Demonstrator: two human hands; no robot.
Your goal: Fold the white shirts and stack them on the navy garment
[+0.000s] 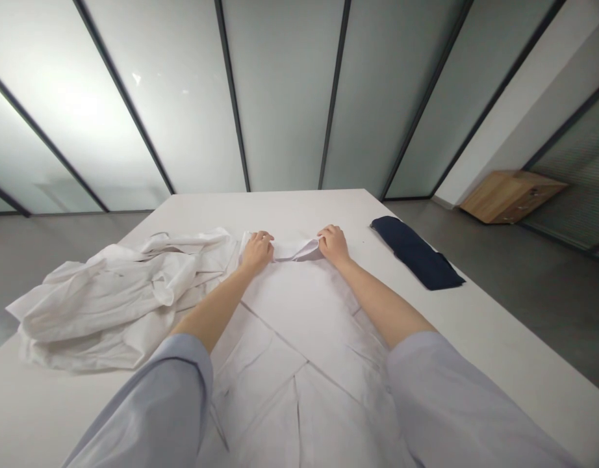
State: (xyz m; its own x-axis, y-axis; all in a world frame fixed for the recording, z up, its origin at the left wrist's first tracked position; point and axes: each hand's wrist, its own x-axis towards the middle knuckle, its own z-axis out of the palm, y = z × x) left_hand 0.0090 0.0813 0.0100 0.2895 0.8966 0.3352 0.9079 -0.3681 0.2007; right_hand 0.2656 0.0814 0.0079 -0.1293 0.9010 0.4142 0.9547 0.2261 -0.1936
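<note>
A white collared garment (299, 312) lies stretched out lengthwise on the white table, with folded layers and slanting creases crossing its lower part. At its far end, my left hand (257, 252) has its fingers curled over the left end of the collar (292, 249). The right end of that collar is pinched in my right hand (333, 244), where the edge lifts a little and shows its underside. My fingertips are partly hidden by the cloth.
Left of the garment sits a loose, crumpled heap of white cloth (119, 296). A folded dark navy cloth (416, 252) lies near the right edge of the table (479, 338). Beyond are frosted glass panels (284, 91) and a wooden cabinet (504, 195) on the floor.
</note>
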